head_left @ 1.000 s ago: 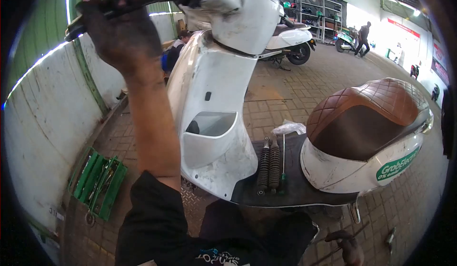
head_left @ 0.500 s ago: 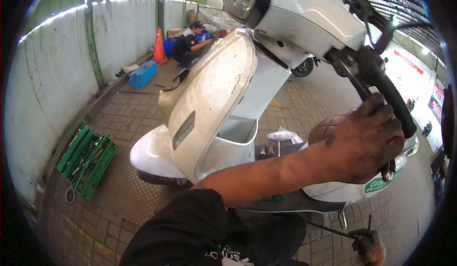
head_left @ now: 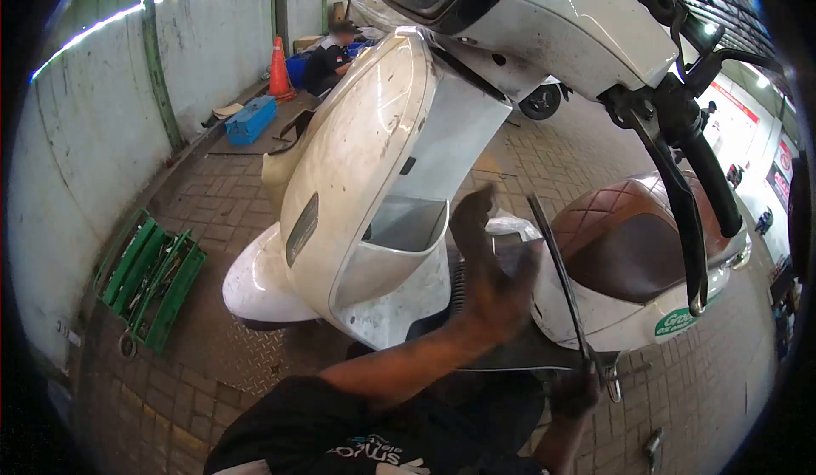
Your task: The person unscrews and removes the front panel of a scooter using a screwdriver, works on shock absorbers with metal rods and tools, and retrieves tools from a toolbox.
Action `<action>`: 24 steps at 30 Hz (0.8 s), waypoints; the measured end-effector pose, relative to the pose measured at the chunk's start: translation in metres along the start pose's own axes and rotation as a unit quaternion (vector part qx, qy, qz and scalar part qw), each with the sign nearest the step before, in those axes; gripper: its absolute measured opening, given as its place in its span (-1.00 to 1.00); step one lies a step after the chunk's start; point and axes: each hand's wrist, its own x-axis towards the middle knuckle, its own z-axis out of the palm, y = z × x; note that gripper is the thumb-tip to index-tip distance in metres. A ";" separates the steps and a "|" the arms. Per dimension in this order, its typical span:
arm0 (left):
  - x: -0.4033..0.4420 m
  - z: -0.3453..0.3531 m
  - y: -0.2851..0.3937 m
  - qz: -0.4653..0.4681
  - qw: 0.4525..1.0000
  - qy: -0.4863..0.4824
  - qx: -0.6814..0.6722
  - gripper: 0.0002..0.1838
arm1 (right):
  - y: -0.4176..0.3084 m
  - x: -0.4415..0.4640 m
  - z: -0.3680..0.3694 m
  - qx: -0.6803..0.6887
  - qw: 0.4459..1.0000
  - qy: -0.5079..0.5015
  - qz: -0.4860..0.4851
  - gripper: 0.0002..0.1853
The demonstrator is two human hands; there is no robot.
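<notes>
My left hand [head_left: 493, 275] is off the handlebar, slightly blurred, with its fingers apart over the footboard of the white scooter [head_left: 353, 169]. Lower right, my right hand [head_left: 576, 390] is closed around a long thin dark rod [head_left: 557, 271], which points upward beside the brown seat [head_left: 629, 258]. The handlebar grip [head_left: 712, 186] and its brake lever [head_left: 677, 199] hang at the upper right, touched by neither hand. The shock absorbers on the footboard are mostly hidden behind my left hand and the scooter body.
A green toolbox [head_left: 151, 279] stands open on the paving at the left. Farther back are a blue box [head_left: 252, 121], an orange cone [head_left: 280, 71] and a crouching person [head_left: 327, 60]. A small metal tool [head_left: 653, 443] lies on the ground at the lower right.
My left hand has let go of the handlebar and lever and moved down and left to above the footboard. My right hand has risen leftward, bringing the rod upright.
</notes>
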 end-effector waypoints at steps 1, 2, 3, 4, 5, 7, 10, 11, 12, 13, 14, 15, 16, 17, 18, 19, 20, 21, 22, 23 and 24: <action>0.015 -0.013 0.013 -0.094 0.994 0.031 -0.040 -0.32 | 0.007 0.012 0.026 -0.001 0.995 -0.104 -0.001 -0.61; 0.026 -0.024 0.018 -0.093 0.995 0.029 -0.037 -0.32 | 0.031 0.021 0.031 0.049 0.992 -0.119 0.012 -0.61; 0.036 -0.033 0.022 -0.097 0.987 -0.044 -0.122 -0.35 | 0.053 0.029 0.037 0.097 0.986 -0.133 0.024 -0.60; 0.043 -0.039 0.027 -0.101 0.966 -0.115 -0.207 -0.38 | 0.056 0.031 0.063 0.120 0.976 -0.176 0.052 -0.60; 0.050 -0.041 0.038 -0.101 0.974 -0.085 -0.185 -0.37 | 0.058 0.035 0.093 0.143 0.962 -0.219 0.079 -0.61; 0.067 -0.052 0.048 -0.078 0.985 -0.084 -0.133 -0.38 | 0.067 0.039 0.138 0.112 0.965 -0.202 0.121 -0.59; 0.092 -0.063 0.052 -0.048 0.994 -0.083 -0.053 -0.38 | 0.094 0.050 0.181 0.224 0.936 -0.223 0.153 -0.60; 0.097 -0.065 0.052 -0.041 0.995 -0.083 -0.029 -0.36 | 0.096 0.052 0.191 0.227 0.936 -0.221 0.155 -0.60; 0.101 -0.065 0.050 -0.042 0.995 -0.084 -0.026 -0.36 | 0.097 0.054 0.200 0.251 0.921 -0.247 0.167 -0.61; 0.104 -0.064 0.046 -0.007 0.997 -0.079 -0.006 -0.36 | 0.098 0.054 0.206 0.274 0.904 -0.274 0.178 -0.62; 0.105 -0.063 0.042 0.030 0.997 -0.072 0.015 -0.37 | 0.099 0.054 0.210 0.274 0.904 -0.276 0.180 -0.62; 0.106 -0.063 0.039 0.030 0.997 -0.071 0.002 -0.39 | 0.101 0.055 0.214 0.288 0.900 -0.265 0.193 -0.62; 0.106 -0.063 0.040 0.032 0.997 -0.069 0.003 -0.39 | 0.103 0.056 0.216 0.302 0.895 -0.254 0.206 -0.61; 0.106 -0.062 0.041 0.022 0.998 -0.066 0.000 -0.40 | 0.105 0.057 0.218 0.301 0.895 -0.256 0.206 -0.61; 0.105 -0.062 0.041 0.010 0.998 -0.063 -0.004 -0.40 | 0.106 0.057 0.218 0.324 0.882 -0.265 0.217 -0.59; 0.104 -0.063 0.039 0.010 0.998 -0.062 -0.004 -0.40 | 0.107 0.056 0.218 0.347 0.868 -0.273 0.227 -0.57; 0.103 -0.064 0.035 0.029 0.998 -0.059 0.024 -0.42 | 0.109 0.057 0.217 0.347 0.868 -0.273 0.227 -0.57; 0.100 -0.065 0.036 0.038 0.997 -0.058 0.038 -0.43 | 0.110 0.059 0.216 0.443 0.796 -0.294 0.287 -0.55; 0.098 -0.067 0.036 0.048 0.996 -0.055 0.051 -0.44 | 0.111 0.059 0.215 0.532 0.710 -0.309 0.342 -0.52; 0.089 -0.069 0.043 0.062 0.989 -0.078 0.113 -0.38 | 0.112 0.059 0.217 0.531 0.711 -0.310 0.343 -0.52; 0.078 -0.073 0.050 0.076 0.977 -0.099 0.175 -0.32 | 0.113 0.060 0.221 0.589 0.636 -0.350 0.355 -0.51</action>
